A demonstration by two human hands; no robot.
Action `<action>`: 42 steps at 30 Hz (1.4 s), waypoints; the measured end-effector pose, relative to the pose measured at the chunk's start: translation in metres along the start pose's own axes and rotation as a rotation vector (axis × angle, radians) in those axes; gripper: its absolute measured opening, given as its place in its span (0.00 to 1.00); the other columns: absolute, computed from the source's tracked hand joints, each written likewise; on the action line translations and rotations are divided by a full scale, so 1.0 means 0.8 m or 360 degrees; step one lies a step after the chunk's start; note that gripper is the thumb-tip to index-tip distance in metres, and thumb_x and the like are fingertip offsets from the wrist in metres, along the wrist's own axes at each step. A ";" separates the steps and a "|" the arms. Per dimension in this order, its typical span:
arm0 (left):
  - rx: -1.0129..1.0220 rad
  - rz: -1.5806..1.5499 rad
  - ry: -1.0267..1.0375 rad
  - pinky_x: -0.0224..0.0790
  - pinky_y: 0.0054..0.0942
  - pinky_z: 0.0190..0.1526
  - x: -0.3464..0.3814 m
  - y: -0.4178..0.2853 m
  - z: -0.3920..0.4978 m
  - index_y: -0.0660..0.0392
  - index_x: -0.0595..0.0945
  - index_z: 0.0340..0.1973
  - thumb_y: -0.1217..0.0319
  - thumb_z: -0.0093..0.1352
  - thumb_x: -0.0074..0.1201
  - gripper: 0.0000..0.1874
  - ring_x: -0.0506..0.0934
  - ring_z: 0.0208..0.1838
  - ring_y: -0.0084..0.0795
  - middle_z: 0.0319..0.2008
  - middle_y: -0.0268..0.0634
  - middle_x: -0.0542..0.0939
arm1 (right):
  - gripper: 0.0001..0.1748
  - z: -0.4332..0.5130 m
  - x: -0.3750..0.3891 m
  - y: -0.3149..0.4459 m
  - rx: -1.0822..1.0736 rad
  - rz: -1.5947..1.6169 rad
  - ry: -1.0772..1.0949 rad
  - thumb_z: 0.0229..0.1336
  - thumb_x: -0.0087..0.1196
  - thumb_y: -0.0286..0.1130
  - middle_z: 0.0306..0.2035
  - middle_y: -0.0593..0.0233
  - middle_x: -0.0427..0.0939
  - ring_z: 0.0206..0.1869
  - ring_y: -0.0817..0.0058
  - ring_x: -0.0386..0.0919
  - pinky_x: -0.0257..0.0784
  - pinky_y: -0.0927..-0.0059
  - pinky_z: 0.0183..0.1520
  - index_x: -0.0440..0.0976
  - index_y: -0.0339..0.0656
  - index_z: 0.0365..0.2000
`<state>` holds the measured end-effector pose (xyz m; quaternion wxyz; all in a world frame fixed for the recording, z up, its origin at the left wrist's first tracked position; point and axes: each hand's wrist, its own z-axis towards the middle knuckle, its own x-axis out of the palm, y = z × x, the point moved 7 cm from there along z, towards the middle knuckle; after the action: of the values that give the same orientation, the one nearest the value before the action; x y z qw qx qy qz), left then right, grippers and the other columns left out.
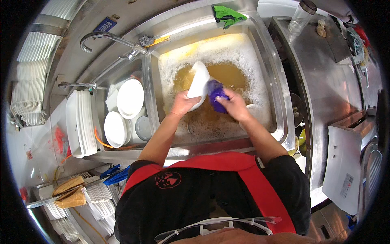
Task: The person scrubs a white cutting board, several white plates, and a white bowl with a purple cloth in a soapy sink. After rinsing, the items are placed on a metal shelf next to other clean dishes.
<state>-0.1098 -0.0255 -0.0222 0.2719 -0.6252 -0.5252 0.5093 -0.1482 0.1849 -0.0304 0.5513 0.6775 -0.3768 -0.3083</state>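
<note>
My left hand (183, 103) grips the lower edge of a white dish (199, 82), which is tilted on its side above the water. In my right hand (236, 105) is a purple scrubbing cloth or mesh scrubber (218, 97), slightly blurred, close against the dish's right side. Both hands are over a steel sink basin (277, 122) of brownish water with white suds (256, 76) around its sides. A pale rim of another dish (250, 106) breaks the surface just right of my right hand. The rest of that piece is hidden under the water.
The left basin holds white bowls (130, 98) and a grey round dish (143, 128). White trays (81, 125) stand stacked on edge beside it. A faucet (112, 38), a steel wool scrubber (146, 41) and a green cloth (228, 15) line the back. A steel counter (326, 85) is at right.
</note>
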 end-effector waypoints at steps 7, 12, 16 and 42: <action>-0.0064 -0.1301 0.0043 0.70 0.29 0.53 -0.006 -0.030 -0.009 0.59 0.73 0.56 0.75 0.62 0.61 0.26 0.76 0.49 0.28 0.50 0.38 0.77 | 0.15 -0.023 0.105 0.152 -0.1103 -0.0963 -0.0335 0.48 0.61 0.39 0.60 0.50 0.63 0.64 0.47 0.58 0.54 0.41 0.56 0.78 0.50 0.38; 0.0280 -0.0866 0.0056 0.71 0.31 0.52 -0.009 -0.061 -0.037 0.61 0.74 0.54 0.80 0.60 0.61 0.25 0.77 0.50 0.31 0.49 0.39 0.78 | 0.14 0.030 0.097 0.178 -0.1114 -0.0919 -0.0440 0.48 0.60 0.46 0.50 0.58 0.72 0.62 0.55 0.63 0.53 0.41 0.55 0.80 0.52 0.34; 0.0203 -0.1043 0.0032 0.75 0.26 0.41 -0.020 -0.067 -0.064 0.67 0.80 0.42 0.82 0.60 0.59 0.14 0.81 0.35 0.26 0.35 0.39 0.83 | 0.22 0.117 0.042 0.149 -0.0365 -0.0067 0.0039 0.53 0.59 0.45 0.42 0.56 0.78 0.44 0.60 0.78 0.73 0.64 0.45 0.77 0.44 0.44; 0.0140 -0.1664 -0.0301 0.71 0.40 0.54 -0.066 -0.057 -0.058 0.69 0.70 0.54 0.66 0.66 0.58 0.26 0.76 0.52 0.41 0.50 0.46 0.77 | 0.29 0.099 0.028 0.007 0.0149 0.1183 -0.0581 0.66 0.47 0.39 0.53 0.50 0.72 0.52 0.66 0.72 0.65 0.70 0.58 0.60 0.29 0.60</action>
<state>-0.0804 -0.0518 0.0522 0.4668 -0.2195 -0.7671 0.3815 -0.2032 0.1247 -0.0406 0.5177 0.4539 -0.7010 -0.1859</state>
